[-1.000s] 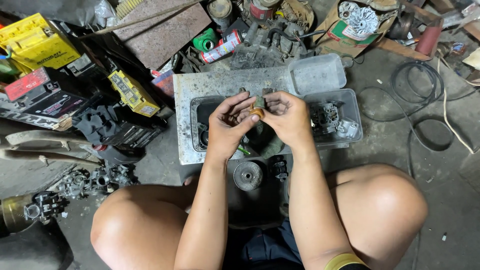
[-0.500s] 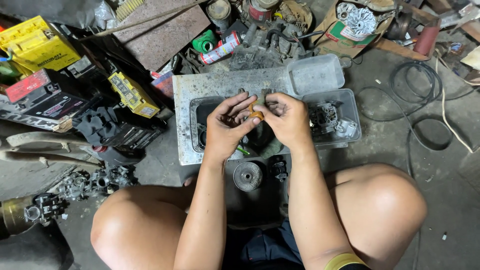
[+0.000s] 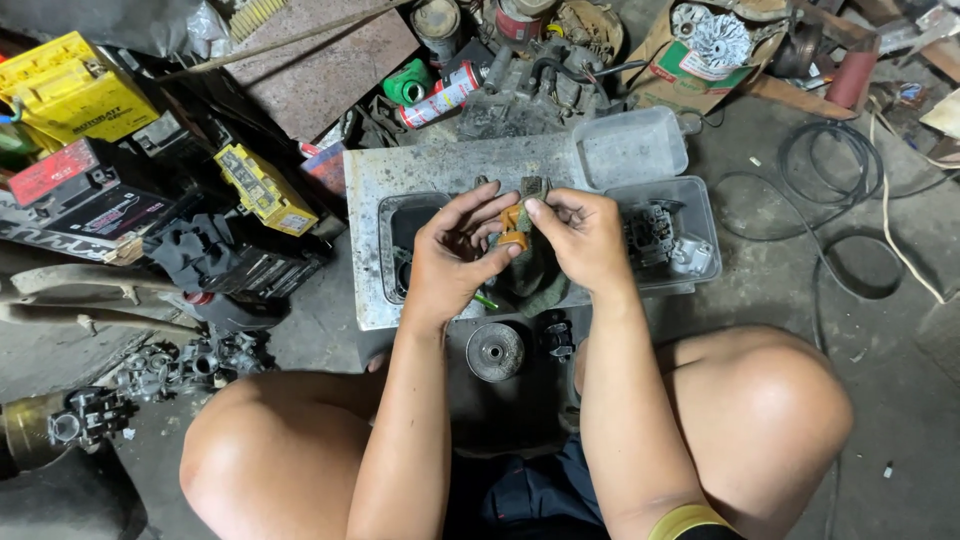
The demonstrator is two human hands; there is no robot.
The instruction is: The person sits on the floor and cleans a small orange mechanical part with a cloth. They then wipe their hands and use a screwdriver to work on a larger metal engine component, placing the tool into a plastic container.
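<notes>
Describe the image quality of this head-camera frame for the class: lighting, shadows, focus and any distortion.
Head view: soft, even light, no hard glare; deep shadow between the knees and at the left edge. The left hand, right hand and small orange part are sharp, without motion blur. Wide-angle lens bends the edges: the grey slab looks skewed and the knees swell large.

arms: bare, no sleeves | hands: left hand (image 3: 452,262) and right hand (image 3: 585,243) bare, no gloves | legs: bare knees, dark navy shorts (image 3: 530,495) at near edge | right arm: yellow-and-black band (image 3: 690,523) near the elbow
</notes>
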